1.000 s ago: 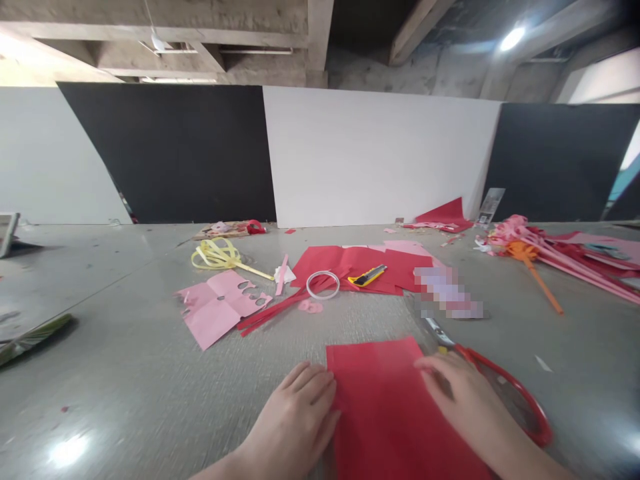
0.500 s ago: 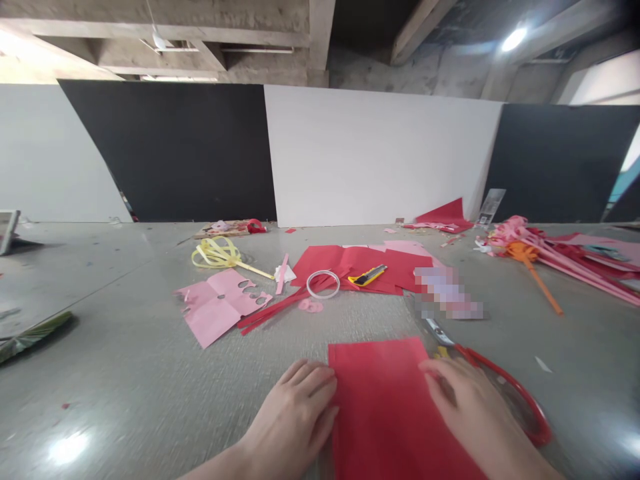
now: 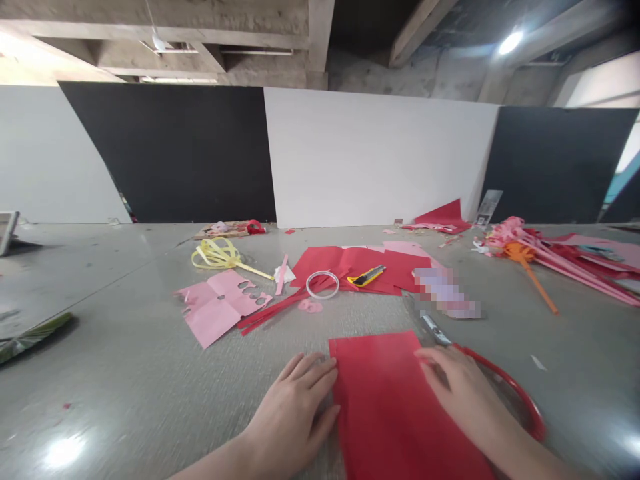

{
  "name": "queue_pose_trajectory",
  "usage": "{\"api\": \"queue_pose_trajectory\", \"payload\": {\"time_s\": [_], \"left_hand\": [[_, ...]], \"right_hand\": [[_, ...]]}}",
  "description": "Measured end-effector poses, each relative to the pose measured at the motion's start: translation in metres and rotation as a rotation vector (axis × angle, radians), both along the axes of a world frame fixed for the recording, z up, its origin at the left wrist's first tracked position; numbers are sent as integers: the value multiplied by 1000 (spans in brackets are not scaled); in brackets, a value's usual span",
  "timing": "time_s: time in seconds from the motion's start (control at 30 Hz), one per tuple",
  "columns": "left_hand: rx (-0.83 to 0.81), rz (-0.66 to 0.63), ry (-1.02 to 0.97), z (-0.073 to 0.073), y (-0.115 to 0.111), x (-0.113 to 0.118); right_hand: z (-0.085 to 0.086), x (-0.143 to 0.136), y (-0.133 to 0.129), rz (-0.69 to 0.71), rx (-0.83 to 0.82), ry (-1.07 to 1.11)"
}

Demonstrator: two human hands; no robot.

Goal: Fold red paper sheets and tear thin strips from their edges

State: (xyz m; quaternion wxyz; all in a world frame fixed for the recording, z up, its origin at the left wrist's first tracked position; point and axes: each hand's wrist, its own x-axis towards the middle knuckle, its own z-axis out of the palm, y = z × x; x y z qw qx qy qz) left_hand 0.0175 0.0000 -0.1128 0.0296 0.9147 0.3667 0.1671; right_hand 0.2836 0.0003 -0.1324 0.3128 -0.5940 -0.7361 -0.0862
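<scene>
A red paper sheet (image 3: 385, 400) lies flat on the grey table near the front edge of the view. My left hand (image 3: 297, 410) rests at the sheet's left edge, fingertips touching it, fingers slightly apart. At the right edge my right hand (image 3: 457, 387) has thumb and index finger pressed together on the paper's border. Red-handled scissors (image 3: 523, 393) lie partly under my right hand and forearm, blades pointing away. Beyond the sheet are a roll of clear tape (image 3: 323, 285) and a yellow cutter (image 3: 367, 276) on more red paper (image 3: 320, 260).
Pink paper with cut holes (image 3: 215, 307), red strips (image 3: 273, 312) and a yellow ribbon loop (image 3: 219, 253) lie at the left. Pink paper flowers (image 3: 510, 233) and an orange one (image 3: 537, 280) are at the right. A white panel (image 3: 380, 160) stands behind.
The red sheet's top edge has shifted slightly away and to the left, and its angle has turned a little. My right hand has moved the same way; my left hand stays at the left edge.
</scene>
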Motion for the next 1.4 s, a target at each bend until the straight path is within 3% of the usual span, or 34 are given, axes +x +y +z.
{"api": "queue_pose_trajectory", "payload": {"time_s": [0.5, 0.67, 0.97, 1.4], "left_hand": [[-1, 2, 46, 0, 0, 1], [-24, 14, 68, 0, -1, 0], [-5, 7, 48, -2, 1, -2], [25, 4, 82, 0, -1, -1]], "right_hand": [[-2, -5, -12, -112, 83, -219], [-1, -5, -13, -82, 28, -189], [1, 0, -1, 19, -56, 49], [5, -1, -3, 5, -124, 71]]}}
